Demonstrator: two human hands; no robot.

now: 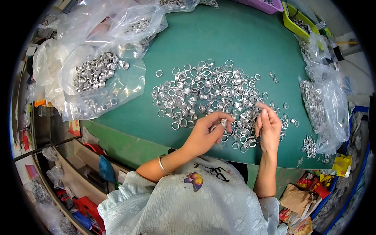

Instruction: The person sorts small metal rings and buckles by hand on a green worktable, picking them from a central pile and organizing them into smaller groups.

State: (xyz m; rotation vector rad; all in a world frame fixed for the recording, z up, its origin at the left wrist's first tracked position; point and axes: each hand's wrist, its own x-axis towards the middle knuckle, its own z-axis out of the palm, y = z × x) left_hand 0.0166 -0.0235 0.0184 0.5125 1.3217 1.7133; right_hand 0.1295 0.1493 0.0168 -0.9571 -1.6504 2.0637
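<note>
A wide pile of silver metal rings (203, 84) is spread over the green tabletop (219, 35). At the near edge of the pile, my left hand (205, 135) is closed with its fingers curled round a few rings (223, 123). Just to its right, my right hand (270, 129) hovers over the pile's right side, palm turned left. Its thumb stands apart from the raised fingers, whose tips are slightly blurred, and I see nothing between them.
Clear plastic bags of rings (96, 72) lie open at the left. More bagged rings (313, 102) line the right edge, near a small separate heap of rings (309, 147). A yellow-green basket (291, 25) and a purple bin (270, 6) stand at the far right.
</note>
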